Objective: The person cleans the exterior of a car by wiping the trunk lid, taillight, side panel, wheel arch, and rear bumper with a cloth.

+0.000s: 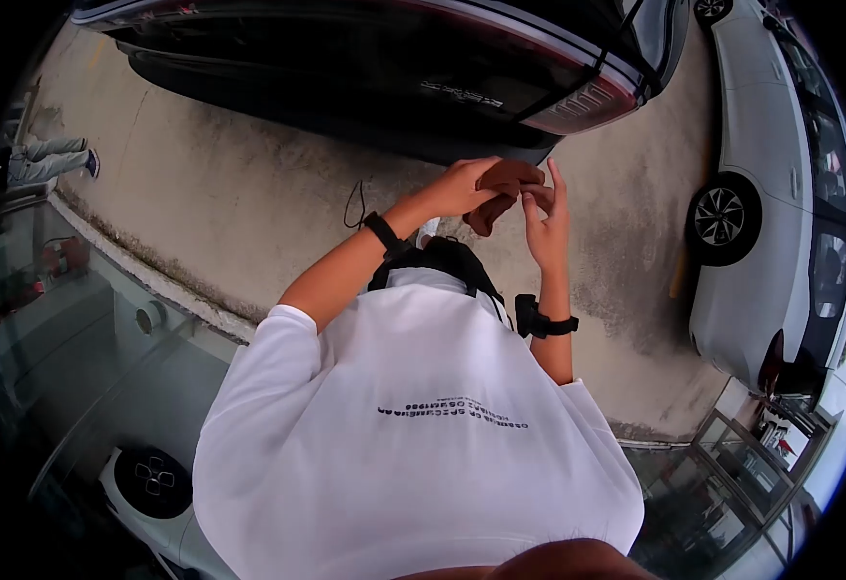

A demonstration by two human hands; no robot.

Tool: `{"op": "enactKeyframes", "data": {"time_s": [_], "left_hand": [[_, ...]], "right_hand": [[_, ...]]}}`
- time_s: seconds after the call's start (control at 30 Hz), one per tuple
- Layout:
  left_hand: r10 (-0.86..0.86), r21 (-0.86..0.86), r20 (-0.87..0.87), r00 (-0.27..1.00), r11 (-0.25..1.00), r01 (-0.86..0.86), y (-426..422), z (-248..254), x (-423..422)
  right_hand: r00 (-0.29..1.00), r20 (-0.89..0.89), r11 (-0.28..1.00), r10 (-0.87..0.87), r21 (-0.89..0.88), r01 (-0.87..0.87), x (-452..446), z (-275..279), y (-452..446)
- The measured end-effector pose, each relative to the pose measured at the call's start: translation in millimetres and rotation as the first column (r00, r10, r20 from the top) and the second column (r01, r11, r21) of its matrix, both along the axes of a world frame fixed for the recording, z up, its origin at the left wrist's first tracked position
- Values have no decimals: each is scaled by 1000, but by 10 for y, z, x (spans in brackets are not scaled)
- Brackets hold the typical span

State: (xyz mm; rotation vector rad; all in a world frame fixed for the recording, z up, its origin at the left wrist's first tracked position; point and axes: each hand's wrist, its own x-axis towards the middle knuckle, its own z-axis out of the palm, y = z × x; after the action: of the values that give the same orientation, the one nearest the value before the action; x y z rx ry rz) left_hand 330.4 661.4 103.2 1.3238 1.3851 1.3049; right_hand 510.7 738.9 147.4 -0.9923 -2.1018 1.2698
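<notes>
Currently, you hold a piece of soft, reddish-brown cloth at the upper centre of the frame, just below the rear of a glossy black car. Your left hand is closed on the cloth's left side, pinching it, while a fold hangs down beneath your fingers. Your right hand is at the cloth's right edge, one finger stretched upward and the others loosely curved; whether they pinch the fabric, you cannot tell from this view. A black strap circles your left wrist, and a black band with a boxy module sits on your right. Your white printed T-shirt fills the lower centre. Along the right side stands a pale, silvery-white car, on the same stained concrete ground. At the upper left, another person's grey-trousered legs show.
</notes>
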Motion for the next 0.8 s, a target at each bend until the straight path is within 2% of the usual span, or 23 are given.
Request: {"op": "enactKeyframes", "data": {"time_s": [0.03,0.07,0.13,0.17,0.2,0.23,0.27,0.3,0.33,0.37,0.4,0.47,0.53,0.57,0.6,0.63,0.67,0.7,0.73,0.77,0.8], "left_hand": [[143,-21,84,986,990,-142,-81,13,-13],[169,-21,85,982,986,-168,-113,22,-52],[424,3,176,888,902,-432,-133,145,-112],[451,51,166,877,884,-465,-130,227,-126],[454,62,177,873,880,-470,-66,373,-93],[427,213,59,902,878,-429,-11,532,-28],[417,348,-74,906,862,-368,18,665,17],[437,484,-169,884,818,-311,107,781,73],[462,481,-187,867,812,-329,142,876,131],[501,487,-231,834,802,-346,165,977,207],[535,498,-273,800,790,-358,207,1037,256],[598,504,-281,751,758,-415,323,966,344],[562,130,-231,794,827,-547,411,788,432],[604,132,-110,789,796,-591,522,692,504],[637,117,-139,758,771,-626,600,594,599],[534,-23,-306,788,824,-567,714,523,664],[390,-176,-438,810,846,-503,864,469,726],[432,-153,-433,791,830,-537,1017,504,838],[465,-116,-431,773,822,-558,1146,565,951],[530,-122,-406,745,776,-618,1255,624,1050],[529,-118,-412,742,777,-619,1339,722,1088]], "right_hand": [[1000,-6,1000,3,-12,-3,-55,22,26],[1000,-5,999,29,-12,-29,-104,46,62],[994,-7,992,110,-56,-110,-221,216,108],[992,-2,991,123,-43,-123,-296,244,108],[967,-71,967,245,-48,-249,-378,255,69],[923,-138,927,360,-54,-370,-371,260,84],[919,-135,923,371,-59,-381,-309,200,158],[929,-163,939,333,-28,-342,-274,87,242],[932,-201,951,303,3,-308,-333,106,293],[934,-253,960,251,-56,-273,-314,188,377],[921,-277,953,274,-50,-298,-310,269,479],[956,-174,949,235,252,-187,-188,386,698],[947,-228,950,227,264,-164,-78,394,960],[950,-162,950,267,210,-231,28,329,1169],[940,-107,939,323,161,-304,49,249,1387],[926,-136,931,352,148,-332,78,186,1566],[912,55,900,406,150,-410,179,169,1743],[870,239,869,431,150,-471,264,158,1918],[883,204,873,423,170,-458,308,131,2100],[819,108,816,564,-222,-533,388,108,2283],[748,-32,597,663,-579,-555,508,118,2386]]}}
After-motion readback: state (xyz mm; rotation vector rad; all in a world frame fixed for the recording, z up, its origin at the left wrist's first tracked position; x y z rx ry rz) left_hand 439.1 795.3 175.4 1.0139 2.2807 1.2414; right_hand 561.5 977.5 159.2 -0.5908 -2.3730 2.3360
